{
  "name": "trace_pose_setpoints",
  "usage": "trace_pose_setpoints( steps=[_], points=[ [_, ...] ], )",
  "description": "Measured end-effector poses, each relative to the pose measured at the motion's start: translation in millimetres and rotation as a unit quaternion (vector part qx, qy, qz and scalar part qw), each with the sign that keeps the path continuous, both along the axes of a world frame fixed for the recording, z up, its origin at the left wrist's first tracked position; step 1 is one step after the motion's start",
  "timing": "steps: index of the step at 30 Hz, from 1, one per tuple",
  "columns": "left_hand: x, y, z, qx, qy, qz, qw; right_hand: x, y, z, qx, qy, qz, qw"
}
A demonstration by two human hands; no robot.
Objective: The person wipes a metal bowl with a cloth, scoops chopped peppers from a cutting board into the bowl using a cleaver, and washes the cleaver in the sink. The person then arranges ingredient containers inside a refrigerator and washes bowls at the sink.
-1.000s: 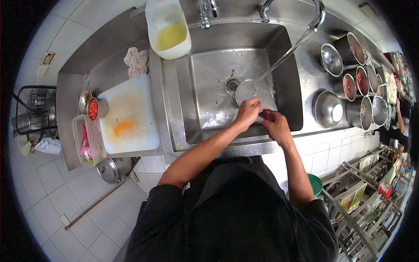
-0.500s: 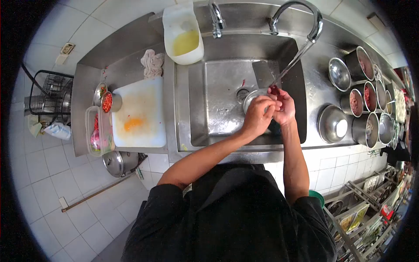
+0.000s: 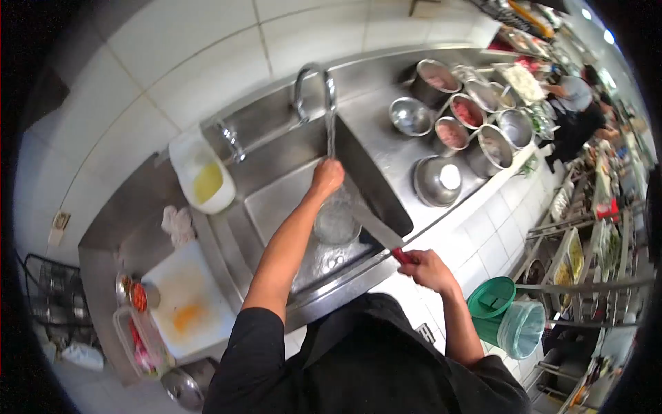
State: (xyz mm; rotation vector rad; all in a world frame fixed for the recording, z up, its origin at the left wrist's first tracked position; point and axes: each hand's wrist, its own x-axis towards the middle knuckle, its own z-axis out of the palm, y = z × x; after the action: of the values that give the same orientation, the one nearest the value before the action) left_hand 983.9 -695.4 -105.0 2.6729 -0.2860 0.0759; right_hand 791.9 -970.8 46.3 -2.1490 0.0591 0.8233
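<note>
One hand (image 3: 429, 270), the right, is clasping a red-handled knife (image 3: 379, 230), its blade pointing away over the sink (image 3: 276, 199). The left hand (image 3: 328, 174) is meeting running water (image 3: 331, 136) above a bowl (image 3: 336, 225); its grip I cannot tell.

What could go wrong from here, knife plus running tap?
1. The broad steel blade of the red-handled knife in the right hand extends over the rectangular steel sink; a slip might cut the bare left hand at the tap stream.
2. The blade's far end looks close to the round, shiny bowl and could knock it.
</note>
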Motion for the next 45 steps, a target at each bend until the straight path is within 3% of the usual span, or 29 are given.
trace_pose_setpoints(
  steps=[1,3,5,6,7,8,9,13,15,17,18,20,21,22,23,24,26,30,33,34,36,38,40,42,43,44,45],
  points=[
    [13,6,-23,0.079,-0.018,-0.035,0.996,-8,-17,-5,-0.015,-0.040,0.030,0.999],
    [19,10,-30,0.117,-0.021,-0.026,0.993,-29,-35,17,-0.027,-0.088,-0.003,0.996],
    [-2,3,3,0.020,0.059,0.079,0.995,-43,-55,42,-0.029,-0.131,-0.049,0.990],
    [2,9,-7,0.063,0.058,0.007,0.996,-44,-70,51,-0.041,-0.157,-0.045,0.986],
    [15,17,-42,0.026,0.079,0.010,0.997,-48,-80,67,-0.033,-0.169,-0.088,0.981],
    [-7,9,2,0.047,0.094,0.025,0.994,-48,-90,80,0.029,-0.162,-0.147,0.975],
    [10,16,-26,0.027,0.116,0.015,0.993,-47,-99,96,0.034,-0.195,-0.175,0.964],
    [11,9,2,0.032,0.100,0.013,0.994,-14,-134,158,0.083,-0.385,-0.249,0.885],
    [14,2,14,-0.001,0.128,0.065,0.990,17,-144,193,0.052,-0.474,-0.259,0.840],
    [18,1,22,0.000,0.139,0.068,0.988,62,-159,231,-0.072,-0.595,-0.170,0.782],
    [20,-3,28,-0.008,0.140,0.073,0.987,87,-160,249,-0.051,-0.596,-0.168,0.783],
    [14,-11,46,-0.016,0.144,0.129,0.981,147,-167,285,-0.134,-0.627,-0.107,0.760],
    [13,-11,50,-0.011,0.156,0.129,0.979,192,-180,296,-0.117,-0.670,-0.029,0.733],
    [12,-10,53,-0.003,0.162,0.122,0.979,213,-169,316,-0.161,-0.614,-0.048,0.771],
    [13,-9,53,0.003,0.166,0.116,0.979,251,-166,322,-0.123,-0.611,-0.035,0.781],
    [13,-7,50,0.006,0.174,0.116,0.978,276,-156,338,-0.264,-0.610,-0.023,0.747],
    [11,-3,42,-0.021,0.180,0.138,0.974,271,-110,354,-0.182,-0.609,-0.038,0.771],
    [7,-6,51,-0.047,0.168,0.175,0.969,360,-90,340,-0.200,-0.640,-0.016,0.742],
    [1,-10,59,-0.043,0.133,0.183,0.973,380,-92,327,-0.100,-0.720,0.008,0.687],
    [-1,-13,63,-0.042,0.137,0.186,0.972,377,-98,325,-0.098,-0.718,0.010,0.689],
    [-4,-15,71,-0.064,0.131,0.195,0.970,359,-108,318,0.072,-0.688,-0.062,0.719],
    [-7,-15,79,-0.076,0.140,0.206,0.965,358,-149,308,0.012,-0.750,-0.122,0.650],
    [-10,-16,83,-0.092,0.152,0.211,0.961,372,-228,278,-0.173,-0.791,-0.212,0.548],
    [-12,-14,84,-0.064,0.123,0.214,0.967,420,-333,218,-0.392,-0.714,-0.238,0.530],
    [-10,-12,84,-0.065,0.125,0.215,0.966,409,-340,185,-0.375,-0.646,-0.317,0.585],
    [-9,-9,84,-0.055,0.133,0.210,0.967,426,-379,134,-0.389,-0.645,-0.302,0.585],
    [-9,-7,83,-0.045,0.143,0.208,0.967,455,-432,81,-0.497,-0.454,-0.277,0.686]
  ],
)
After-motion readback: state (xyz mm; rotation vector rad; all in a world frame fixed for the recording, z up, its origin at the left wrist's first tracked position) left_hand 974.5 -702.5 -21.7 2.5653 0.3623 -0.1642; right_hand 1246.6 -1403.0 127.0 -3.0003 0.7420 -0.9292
